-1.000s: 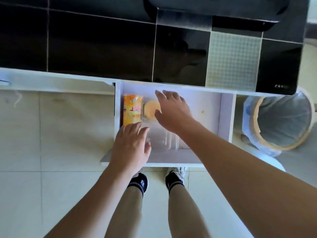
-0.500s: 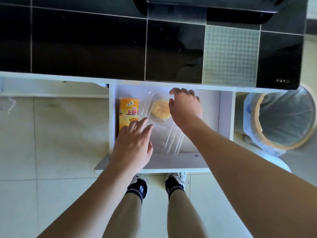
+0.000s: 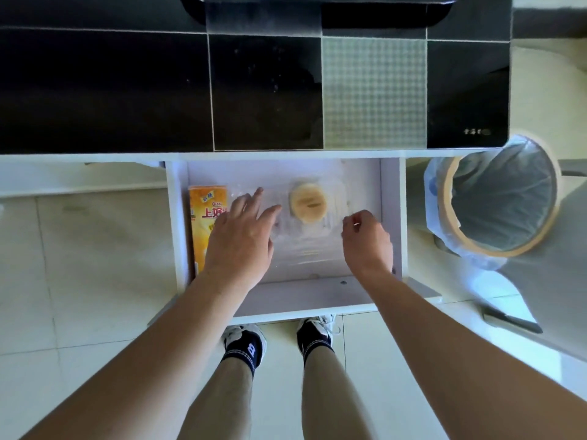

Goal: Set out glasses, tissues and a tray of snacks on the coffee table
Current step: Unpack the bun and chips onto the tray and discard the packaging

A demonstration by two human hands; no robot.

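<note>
Fingers of our left hand [image 3: 239, 239] spread on the clear tray [image 3: 305, 242] holding 1 cake [image 3: 307, 203], right hand [image 3: 367, 241] at 3 o'clock pinching its edge.

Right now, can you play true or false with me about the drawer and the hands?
1. The drawer is pulled open. True.
2. The round pastry sits inside a clear plastic tray. True.
3. The orange snack box lies at the right end of the drawer. False: it lies at the left end.
4. The left hand has its fingers spread out. True.
5. The bin stands left of the drawer. False: it stands to the right.
6. The right hand grips the snack box. False: its fingers curl at the tray's right edge.
</note>
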